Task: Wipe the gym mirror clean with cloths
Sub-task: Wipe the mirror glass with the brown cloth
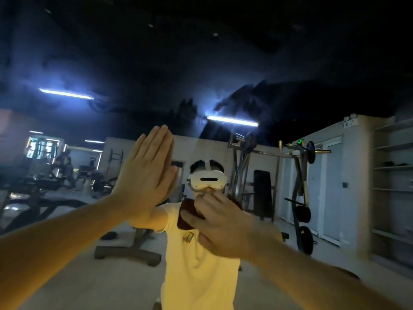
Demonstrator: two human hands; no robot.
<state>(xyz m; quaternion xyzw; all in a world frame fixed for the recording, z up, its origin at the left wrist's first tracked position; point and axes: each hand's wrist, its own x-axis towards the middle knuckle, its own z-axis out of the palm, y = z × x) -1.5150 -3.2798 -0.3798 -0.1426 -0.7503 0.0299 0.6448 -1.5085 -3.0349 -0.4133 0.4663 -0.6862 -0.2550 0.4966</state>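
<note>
Forearms reach in from both lower corners, left forearm [55, 238] and right forearm [312, 271], both stretched towards the glass; at the end of the left one, the left hand [145, 175] lies flat on the mirror [301, 70], fingers straight and together, holding nothing, meeting its own reflection palm to palm; to me that looks like a brace rather than a wipe. Lower and to the right, the right hand [225, 227] grips the cloth [184, 223], a dark brown wad bunched under the palm, fingers bent over it, thumb below, the lot pressed against the glass; only this one cloth shows, peeking out past the fingertips. So the wiping stroke is the step in hand, I'd judge, at chest height of the reflection; plenty seems left to do, since a pale hazy smear [225, 101] appears to sit on the glass above both hands, near the reflected strip light [232, 121]. Next move, as I read it, calls for firm pressure and a sweep up into that haze, with the flat hand shifted out of the path. Deeper in the reflection: a person in a yellow shirt [196, 253] wearing a white headset [207, 181]; behind, a bench [131, 249], a barbell rack [299, 175], shelves [393, 166] far right.
</note>
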